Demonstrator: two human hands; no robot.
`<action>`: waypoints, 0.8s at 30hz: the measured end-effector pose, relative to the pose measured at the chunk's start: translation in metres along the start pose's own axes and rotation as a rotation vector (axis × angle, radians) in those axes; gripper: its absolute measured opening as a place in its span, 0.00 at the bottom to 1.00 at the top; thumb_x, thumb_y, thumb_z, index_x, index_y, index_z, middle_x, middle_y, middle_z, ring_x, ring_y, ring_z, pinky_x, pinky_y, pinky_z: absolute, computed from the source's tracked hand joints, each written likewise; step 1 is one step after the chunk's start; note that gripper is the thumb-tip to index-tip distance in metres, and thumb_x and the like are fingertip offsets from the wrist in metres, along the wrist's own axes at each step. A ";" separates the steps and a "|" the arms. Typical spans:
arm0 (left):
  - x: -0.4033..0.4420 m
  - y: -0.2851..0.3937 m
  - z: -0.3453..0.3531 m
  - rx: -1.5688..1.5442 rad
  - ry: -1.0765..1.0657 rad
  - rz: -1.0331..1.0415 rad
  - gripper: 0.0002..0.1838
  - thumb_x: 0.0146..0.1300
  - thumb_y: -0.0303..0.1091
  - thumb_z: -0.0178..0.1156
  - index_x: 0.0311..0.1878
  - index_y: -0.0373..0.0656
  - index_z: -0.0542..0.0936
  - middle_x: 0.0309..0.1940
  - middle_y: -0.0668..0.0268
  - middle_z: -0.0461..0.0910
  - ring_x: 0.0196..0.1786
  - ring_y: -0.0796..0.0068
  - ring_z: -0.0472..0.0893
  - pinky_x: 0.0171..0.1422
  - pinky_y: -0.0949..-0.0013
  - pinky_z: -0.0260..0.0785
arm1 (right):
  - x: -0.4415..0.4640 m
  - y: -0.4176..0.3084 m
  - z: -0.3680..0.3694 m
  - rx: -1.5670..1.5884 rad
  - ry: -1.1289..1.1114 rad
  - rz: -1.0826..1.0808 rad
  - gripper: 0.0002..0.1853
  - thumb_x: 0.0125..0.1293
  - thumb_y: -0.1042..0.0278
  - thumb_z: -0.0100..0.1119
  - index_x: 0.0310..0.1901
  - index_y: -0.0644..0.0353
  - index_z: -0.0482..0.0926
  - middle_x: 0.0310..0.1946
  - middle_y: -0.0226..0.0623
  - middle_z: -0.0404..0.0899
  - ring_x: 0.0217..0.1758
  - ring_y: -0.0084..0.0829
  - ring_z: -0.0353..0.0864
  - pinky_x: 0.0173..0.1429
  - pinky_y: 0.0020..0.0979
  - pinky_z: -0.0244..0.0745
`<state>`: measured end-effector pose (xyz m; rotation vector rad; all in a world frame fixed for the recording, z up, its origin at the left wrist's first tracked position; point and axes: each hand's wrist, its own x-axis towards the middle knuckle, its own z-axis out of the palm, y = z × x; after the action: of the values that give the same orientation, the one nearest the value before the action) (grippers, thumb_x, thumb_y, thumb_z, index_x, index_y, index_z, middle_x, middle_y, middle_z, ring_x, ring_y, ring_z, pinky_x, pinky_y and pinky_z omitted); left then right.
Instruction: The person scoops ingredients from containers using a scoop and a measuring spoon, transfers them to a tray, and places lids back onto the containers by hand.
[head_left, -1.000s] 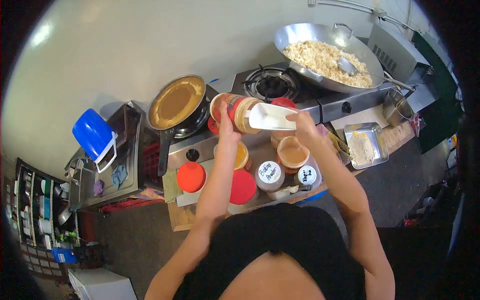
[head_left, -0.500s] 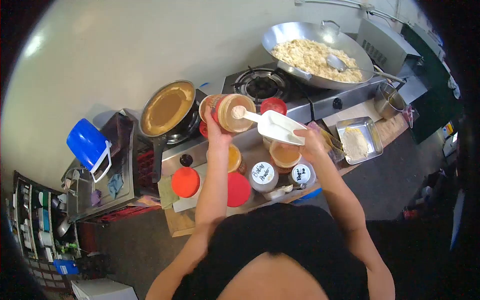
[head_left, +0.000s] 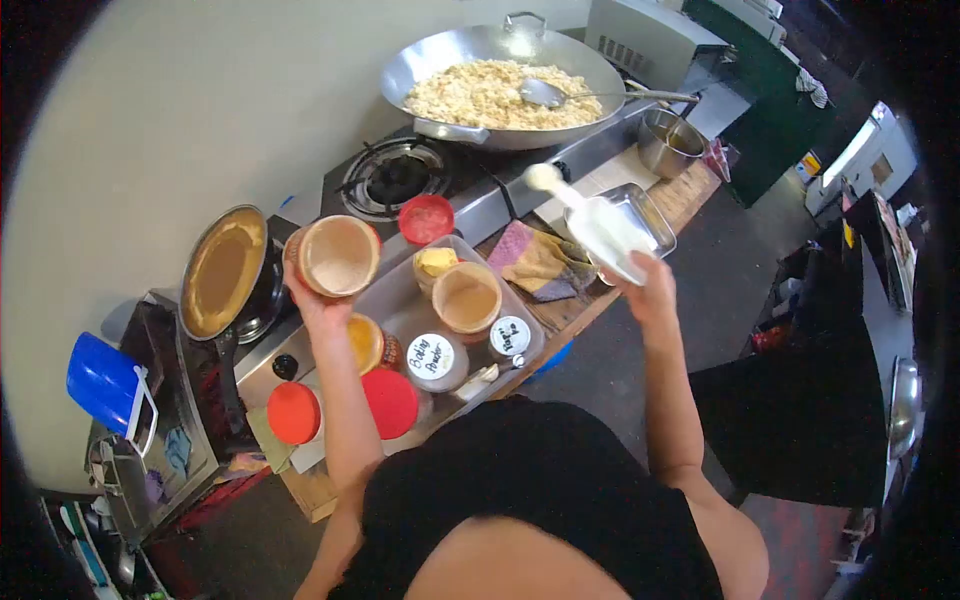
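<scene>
My left hand (head_left: 318,300) is closed around a clear jar (head_left: 340,258) of light brown powder, its open mouth tilted toward me. My right hand (head_left: 648,290) grips a white plastic scoop (head_left: 605,235) by its wide end. The scoop's narrow handle points up and left, its rounded tip blurred by motion. Beneath and behind the scoop lies a rectangular metal tray (head_left: 655,222), partly covered by it. A plastic bin (head_left: 395,300) between my arms holds an open jar of tan powder (head_left: 467,297), a jar labelled baking powder (head_left: 432,360) and a smaller labelled jar (head_left: 511,337).
A large wok (head_left: 430,60) of crumbly pale food stands at the back, a ladle (head_left: 545,93) in it. Left sits a pan of brown batter (head_left: 225,270). Nearby are a burner (head_left: 395,178), a red lid (head_left: 426,218), a cloth (head_left: 540,260), a metal pot (head_left: 672,143) and a blue bucket (head_left: 105,385).
My right hand has carried the scoop away from the jar to over the metal tray. My left hand keeps the jar, now apart from the scoop. The view has swung right.
</scene>
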<state>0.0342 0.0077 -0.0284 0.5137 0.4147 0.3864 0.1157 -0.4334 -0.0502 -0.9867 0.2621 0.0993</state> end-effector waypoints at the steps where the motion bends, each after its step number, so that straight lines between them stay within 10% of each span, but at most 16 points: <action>1: -0.003 -0.001 0.003 -0.009 0.009 0.001 0.32 0.58 0.64 0.47 0.62 0.57 0.72 0.64 0.65 0.69 0.66 0.55 0.67 0.64 0.37 0.61 | -0.005 -0.011 -0.006 -0.052 0.082 -0.136 0.23 0.57 0.76 0.48 0.57 0.73 0.68 0.53 0.52 0.72 0.52 0.49 0.76 0.51 0.50 0.80; 5: 0.005 -0.003 -0.011 -0.084 -0.026 -0.028 0.34 0.58 0.66 0.47 0.63 0.58 0.70 0.65 0.63 0.67 0.67 0.53 0.66 0.65 0.36 0.58 | 0.031 -0.005 -0.066 -0.831 0.248 -0.769 0.26 0.54 0.85 0.41 0.57 0.68 0.72 0.50 0.48 0.76 0.53 0.43 0.77 0.59 0.41 0.73; 11: 0.011 -0.007 -0.024 -0.098 -0.016 -0.077 0.34 0.59 0.66 0.46 0.64 0.58 0.70 0.65 0.63 0.67 0.67 0.53 0.65 0.66 0.36 0.58 | 0.027 0.012 -0.074 -1.608 0.161 -0.935 0.32 0.48 0.90 0.47 0.55 0.50 0.75 0.60 0.44 0.69 0.63 0.46 0.67 0.62 0.39 0.70; 19: 0.005 -0.006 -0.017 -0.111 -0.004 -0.036 0.33 0.59 0.65 0.48 0.63 0.58 0.71 0.64 0.65 0.68 0.67 0.55 0.66 0.66 0.37 0.59 | 0.020 0.008 -0.083 -1.689 0.138 -0.969 0.32 0.45 0.92 0.46 0.52 0.51 0.76 0.61 0.39 0.69 0.65 0.43 0.66 0.61 0.38 0.71; 24: -0.001 -0.015 -0.015 -0.006 -0.005 0.028 0.32 0.58 0.63 0.50 0.61 0.55 0.72 0.61 0.64 0.71 0.64 0.57 0.70 0.64 0.41 0.63 | 0.030 0.014 -0.099 -1.040 0.421 -0.813 0.27 0.48 0.89 0.44 0.52 0.64 0.75 0.53 0.45 0.74 0.60 0.41 0.71 0.62 0.36 0.67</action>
<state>0.0302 0.0012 -0.0481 0.5149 0.4019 0.4130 0.1242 -0.5094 -0.1211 -2.0813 0.1634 -0.7993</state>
